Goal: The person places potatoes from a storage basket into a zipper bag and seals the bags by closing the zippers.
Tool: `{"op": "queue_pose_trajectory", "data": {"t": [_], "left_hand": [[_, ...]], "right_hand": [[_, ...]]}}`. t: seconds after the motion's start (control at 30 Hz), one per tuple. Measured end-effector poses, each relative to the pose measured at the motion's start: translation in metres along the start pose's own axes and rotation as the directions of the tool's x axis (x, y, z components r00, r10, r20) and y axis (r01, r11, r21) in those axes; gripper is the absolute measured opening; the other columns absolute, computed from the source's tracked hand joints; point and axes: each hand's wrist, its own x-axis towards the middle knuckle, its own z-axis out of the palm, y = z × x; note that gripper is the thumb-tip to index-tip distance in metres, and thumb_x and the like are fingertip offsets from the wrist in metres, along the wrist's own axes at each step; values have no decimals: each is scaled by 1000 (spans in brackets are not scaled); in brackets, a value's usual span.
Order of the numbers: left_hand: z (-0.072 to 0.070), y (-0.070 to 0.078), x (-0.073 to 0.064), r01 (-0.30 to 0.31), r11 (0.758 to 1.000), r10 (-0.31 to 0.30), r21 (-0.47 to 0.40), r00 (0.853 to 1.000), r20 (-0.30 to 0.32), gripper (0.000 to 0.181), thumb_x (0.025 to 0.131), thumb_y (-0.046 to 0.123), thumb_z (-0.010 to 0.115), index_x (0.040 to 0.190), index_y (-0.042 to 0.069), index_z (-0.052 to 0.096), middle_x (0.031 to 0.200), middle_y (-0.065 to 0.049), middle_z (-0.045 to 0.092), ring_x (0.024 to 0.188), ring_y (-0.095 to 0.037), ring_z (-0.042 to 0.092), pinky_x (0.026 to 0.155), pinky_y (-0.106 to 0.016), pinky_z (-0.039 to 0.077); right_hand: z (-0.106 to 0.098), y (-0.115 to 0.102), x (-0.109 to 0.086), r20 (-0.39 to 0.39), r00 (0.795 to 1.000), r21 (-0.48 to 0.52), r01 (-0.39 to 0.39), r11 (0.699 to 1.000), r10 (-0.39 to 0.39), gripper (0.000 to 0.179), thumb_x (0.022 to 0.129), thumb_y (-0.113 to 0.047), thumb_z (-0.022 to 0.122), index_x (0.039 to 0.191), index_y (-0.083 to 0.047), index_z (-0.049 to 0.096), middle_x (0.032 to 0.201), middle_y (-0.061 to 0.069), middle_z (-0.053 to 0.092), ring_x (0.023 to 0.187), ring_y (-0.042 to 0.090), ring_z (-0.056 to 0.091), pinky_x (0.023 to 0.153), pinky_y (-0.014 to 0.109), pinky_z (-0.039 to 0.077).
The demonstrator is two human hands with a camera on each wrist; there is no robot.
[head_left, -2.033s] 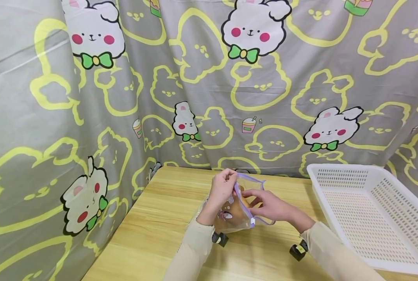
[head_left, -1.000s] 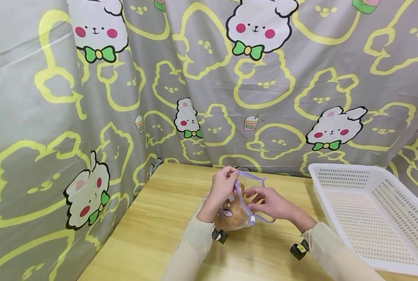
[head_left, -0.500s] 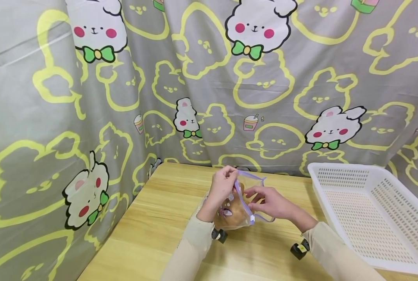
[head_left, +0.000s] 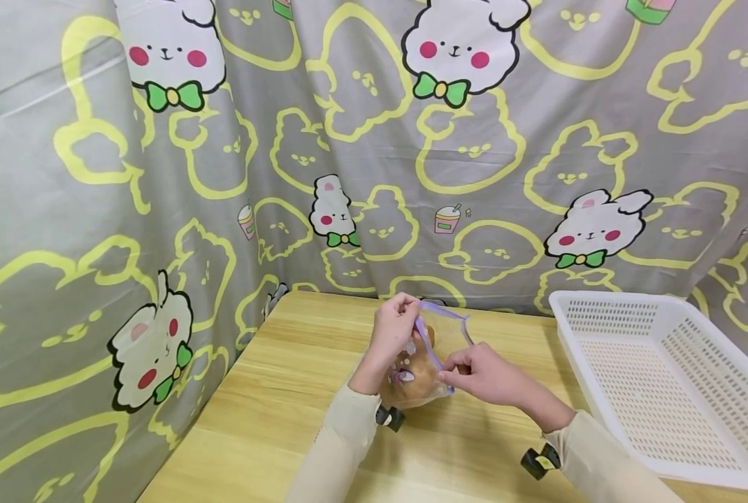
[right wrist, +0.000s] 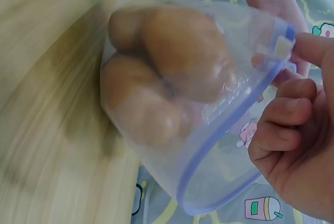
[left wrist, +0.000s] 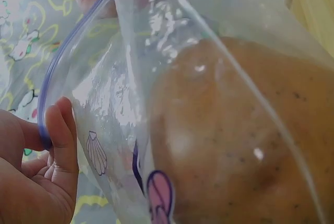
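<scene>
A clear zip bag [head_left: 426,399] with a purple zip rim and printed shells stands above the wooden table, its mouth open to the right. Inside lie several rounded brown pieces [right wrist: 182,51]. Dark specks dot the skin of one brown piece [left wrist: 245,135] in the left wrist view, but their kind is unclear. My left hand [head_left: 394,325] pinches the rim at the upper left of the mouth. At the near end of the rim, my right hand [head_left: 488,376] pinches the bag by its white zip slider [right wrist: 283,48], the other fingers curled.
To the right, a white perforated plastic basket [head_left: 569,349] stands on the table [head_left: 273,419]. A grey curtain [head_left: 374,161] with cartoon animals hangs behind and at the left. Black wrist devices [head_left: 540,461] sit at both sleeves.
My right hand has drawn back from the bag's mouth, lowered slightly and taken hold of the rim at the slider. My left hand, still holding the rim, has shifted slightly left and up.
</scene>
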Motion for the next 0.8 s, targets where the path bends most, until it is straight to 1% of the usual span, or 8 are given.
{"op": "queue_pose_trajectory", "data": {"t": [0.1,0.17,0.23,0.37,0.5,0.63,0.7,0.8], "left_hand": [[-2,-7,5,-16,1000,16,1,1000,-4,16,95,9,55,93,-4,64,65,-10,64,44,-11,55,42,-24,50],[-5,-7,7,-29,1000,29,5,1000,-9,16,94,11,56,91,-3,64,64,-7,63,44,-11,55,43,-24,50],[-8,-6,7,-31,1000,30,-3,999,-10,17,93,11,57,92,-5,63,64,-5,61,43,-10,55,42,-23,50],[-15,-5,8,-39,999,39,2,999,-16,17,92,10,58,91,-5,64,63,-4,61,45,-10,56,43,-23,51],[-22,-3,9,-72,997,72,33,997,-11,13,91,9,59,87,-2,64,64,-7,65,48,-12,60,47,-26,54],[-27,0,8,-86,995,86,49,996,1,14,90,10,60,87,-3,64,63,-7,66,51,-16,63,51,-32,57],[-29,2,8,-98,993,99,67,995,-7,14,89,10,60,86,-2,64,62,-6,65,51,-20,64,51,-34,57],[-31,6,8,-131,983,138,130,989,-47,12,87,11,61,82,1,66,60,-4,64,51,-25,64,46,-33,55]], "right_hand": [[0,0,0,-16,1000,3,11,1000,-11,15,92,-18,63,77,-17,67,49,-16,38,40,-4,27,38,15,25],[-2,0,0,-31,999,14,9,1000,-8,14,92,-14,62,78,-15,66,49,-14,42,40,-3,31,36,16,29],[-5,1,-1,-35,999,33,-12,999,13,15,93,-11,59,79,-14,64,50,-11,46,39,-1,37,35,19,34],[-13,1,-3,-31,997,53,-72,996,73,14,97,-13,54,84,-12,60,56,-7,54,39,7,49,35,25,43],[-22,1,-6,-81,995,12,-61,998,62,14,99,-15,51,87,-12,57,61,-6,57,42,12,54,38,27,46],[-31,1,-7,-153,988,-63,-38,997,28,13,99,-16,52,88,-11,57,62,-5,57,44,8,53,41,25,47],[-35,1,-7,-184,983,-104,-36,994,17,12,98,-17,53,88,-12,57,60,-6,55,45,5,52,41,24,46],[-41,0,-6,-250,968,-173,-12,985,-32,10,96,-15,56,86,-14,57,59,-9,53,48,4,53,40,23,45]]}}
